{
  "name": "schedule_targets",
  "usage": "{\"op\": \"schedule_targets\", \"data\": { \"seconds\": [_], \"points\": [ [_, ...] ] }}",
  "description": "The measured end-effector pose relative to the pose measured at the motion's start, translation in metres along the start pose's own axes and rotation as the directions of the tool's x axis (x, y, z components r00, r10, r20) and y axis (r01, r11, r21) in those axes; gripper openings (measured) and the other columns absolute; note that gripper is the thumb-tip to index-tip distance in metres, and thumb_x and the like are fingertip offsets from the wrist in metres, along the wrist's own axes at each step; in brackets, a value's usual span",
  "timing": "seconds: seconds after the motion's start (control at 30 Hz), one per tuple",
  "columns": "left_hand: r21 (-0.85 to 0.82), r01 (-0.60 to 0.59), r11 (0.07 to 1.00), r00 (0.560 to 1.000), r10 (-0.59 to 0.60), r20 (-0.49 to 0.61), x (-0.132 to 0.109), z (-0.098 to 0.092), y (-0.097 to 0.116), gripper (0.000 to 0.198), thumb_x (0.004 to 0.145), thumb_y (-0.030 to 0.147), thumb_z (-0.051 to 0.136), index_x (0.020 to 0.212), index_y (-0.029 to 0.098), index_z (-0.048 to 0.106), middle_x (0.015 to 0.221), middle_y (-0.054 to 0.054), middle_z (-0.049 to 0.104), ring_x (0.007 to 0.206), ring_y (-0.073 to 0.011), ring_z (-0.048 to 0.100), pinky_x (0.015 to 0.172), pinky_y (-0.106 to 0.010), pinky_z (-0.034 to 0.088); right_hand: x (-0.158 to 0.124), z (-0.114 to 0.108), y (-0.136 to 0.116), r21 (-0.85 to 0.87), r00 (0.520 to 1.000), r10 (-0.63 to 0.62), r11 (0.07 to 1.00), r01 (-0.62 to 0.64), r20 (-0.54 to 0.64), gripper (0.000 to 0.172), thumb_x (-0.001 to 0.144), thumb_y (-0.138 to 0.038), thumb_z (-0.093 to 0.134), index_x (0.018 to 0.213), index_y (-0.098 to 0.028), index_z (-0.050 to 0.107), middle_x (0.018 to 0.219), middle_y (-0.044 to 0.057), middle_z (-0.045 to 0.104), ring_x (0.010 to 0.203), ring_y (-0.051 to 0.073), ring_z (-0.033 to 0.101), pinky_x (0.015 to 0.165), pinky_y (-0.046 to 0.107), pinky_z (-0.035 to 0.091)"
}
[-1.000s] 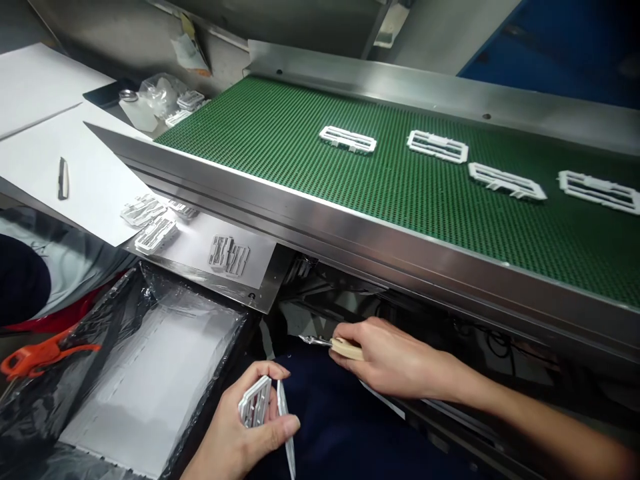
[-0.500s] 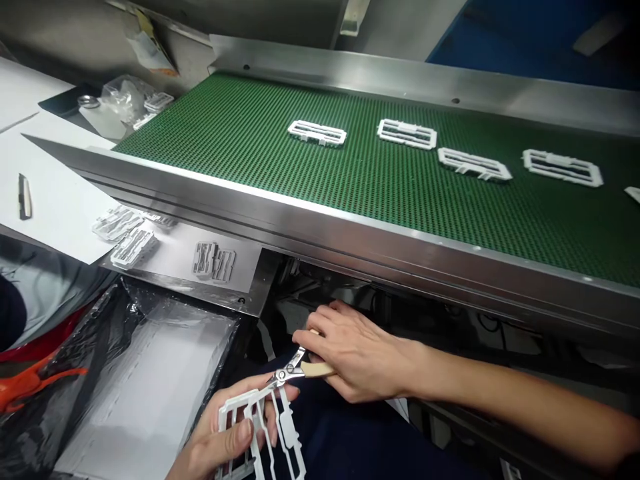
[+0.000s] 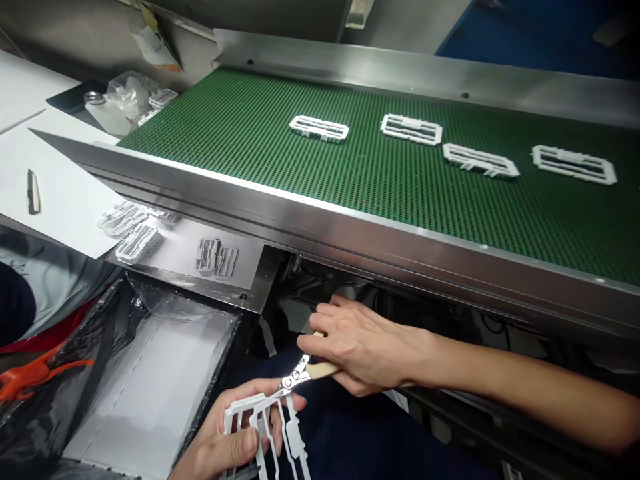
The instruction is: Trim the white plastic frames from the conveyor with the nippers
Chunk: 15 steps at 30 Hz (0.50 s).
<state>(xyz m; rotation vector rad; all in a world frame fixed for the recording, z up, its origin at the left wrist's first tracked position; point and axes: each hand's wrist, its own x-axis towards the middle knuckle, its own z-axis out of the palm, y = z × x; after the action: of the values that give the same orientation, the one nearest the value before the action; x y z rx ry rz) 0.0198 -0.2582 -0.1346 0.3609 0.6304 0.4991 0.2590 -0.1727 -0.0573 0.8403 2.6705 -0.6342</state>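
My left hand (image 3: 227,437), low in the head view, grips white slotted plastic frames (image 3: 296,437) between thumb and fingers. At least two of them seem to overlap there, and their lower ends run out of the picture. My right hand (image 3: 360,347) is wrapped round the cream handles of a pair of nippers (image 3: 323,369). Their metal jaws point down and left and meet the upper edge of a frame beside my left fingertips. Whether the jaws touch or bite the plastic cannot be made out.
Several similar white frames (image 3: 413,130) lie on a green conveyor belt (image 3: 240,133) behind a metal side rail (image 3: 320,213). More frames are piled on a low shelf (image 3: 250,263). A lined bag (image 3: 135,380), an orange-handled tool (image 3: 30,377) and a cutter (image 3: 33,192) are at left.
The view has shifted slightly, so the belt and its frames appear a little farther right. A frame at the right edge has left view. Both hands keep their grips, with the nippers still at the frame.
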Motion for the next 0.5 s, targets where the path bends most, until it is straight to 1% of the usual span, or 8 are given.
{"op": "schedule_targets", "data": {
  "seconds": [0.13, 0.23, 0.33, 0.43, 0.5],
  "points": [
    [0.002, -0.003, 1.000, 1.000, 0.003, -0.027, -0.0004, 0.0003, -0.0006, 0.056, 0.068, 0.044, 0.078, 0.115, 0.016, 0.067, 0.103, -0.014, 0.069, 0.073, -0.0153, 0.057, 0.065, -0.023, 0.040, -0.0014, -0.0008, 0.0017, 0.016, 1.000, -0.001, 1.000, 0.000, 0.016, 0.009, 0.075, -0.020, 0.050, 0.084, -0.021, 0.051, 0.075, 0.000, 0.048, 0.065, 0.015, 0.039, 0.071, 0.034, 0.040],
    [-0.012, -0.005, 1.000, 0.999, 0.005, -0.039, -0.0005, 0.0000, -0.0018, 0.057, 0.067, 0.044, 0.079, 0.115, 0.016, 0.067, 0.106, -0.015, 0.069, 0.070, -0.0141, 0.056, 0.065, -0.023, 0.041, -0.0014, -0.0029, 0.0026, 0.033, 1.000, -0.009, 0.999, 0.009, 0.019, 0.007, 0.075, -0.020, 0.051, 0.082, -0.021, 0.051, 0.074, 0.000, 0.049, 0.065, 0.015, 0.041, 0.069, 0.032, 0.039],
    [-0.010, 0.001, 1.000, 0.998, -0.001, -0.060, -0.0005, 0.0000, -0.0032, 0.059, 0.066, 0.043, 0.080, 0.116, 0.014, 0.066, 0.110, -0.016, 0.068, 0.072, -0.0150, 0.057, 0.064, -0.023, 0.042, -0.0006, -0.0024, 0.0029, 0.011, 1.000, -0.015, 1.000, 0.015, -0.001, 0.008, 0.075, -0.020, 0.051, 0.082, -0.021, 0.052, 0.073, 0.000, 0.050, 0.064, 0.015, 0.042, 0.066, 0.032, 0.037],
    [-0.034, -0.009, 0.999, 0.997, 0.006, -0.077, -0.0001, 0.0006, -0.0041, 0.055, 0.067, 0.041, 0.081, 0.114, 0.016, 0.067, 0.112, -0.016, 0.069, 0.072, -0.0151, 0.058, 0.065, -0.023, 0.043, 0.0003, 0.0020, 0.0034, -0.036, 0.999, -0.031, 0.999, 0.030, -0.037, 0.008, 0.075, -0.020, 0.050, 0.082, -0.021, 0.053, 0.071, 0.000, 0.051, 0.060, 0.015, 0.040, 0.059, 0.031, 0.033],
    [-0.038, -0.017, 0.999, 0.997, 0.014, -0.080, 0.0005, 0.0016, -0.0041, 0.055, 0.067, 0.041, 0.081, 0.113, 0.016, 0.068, 0.106, -0.015, 0.070, 0.070, -0.0150, 0.059, 0.063, -0.023, 0.043, 0.0007, 0.0058, 0.0041, -0.045, 0.998, -0.044, 0.998, 0.042, -0.047, 0.009, 0.074, -0.021, 0.050, 0.082, -0.022, 0.054, 0.069, 0.000, 0.051, 0.057, 0.015, 0.040, 0.054, 0.031, 0.028]
  ]
}}
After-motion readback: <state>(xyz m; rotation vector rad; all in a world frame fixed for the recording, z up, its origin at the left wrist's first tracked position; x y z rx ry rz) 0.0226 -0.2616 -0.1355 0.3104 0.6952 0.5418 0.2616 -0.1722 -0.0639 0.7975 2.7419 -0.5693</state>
